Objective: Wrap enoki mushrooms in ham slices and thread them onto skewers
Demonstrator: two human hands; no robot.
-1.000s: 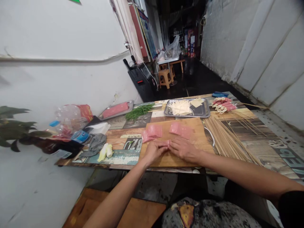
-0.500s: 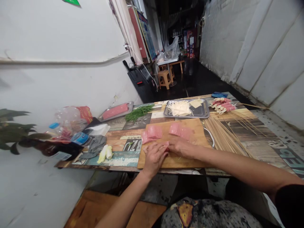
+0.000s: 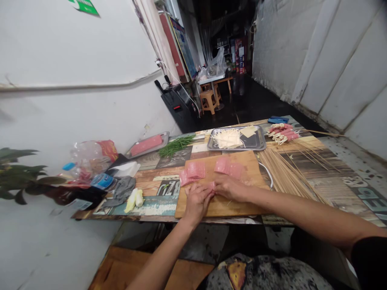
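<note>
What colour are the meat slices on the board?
The meat slices are pink; see the head view.

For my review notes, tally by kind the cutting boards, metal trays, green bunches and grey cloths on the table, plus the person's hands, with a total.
Cutting board: 1
Metal trays: 2
Green bunch: 1
Grey cloth: 1
Hands: 2 (left hand, right hand)
Total: 7

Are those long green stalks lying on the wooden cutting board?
No, the green stalks lie on the patterned table, beyond the far edge of the cutting board.
</note>
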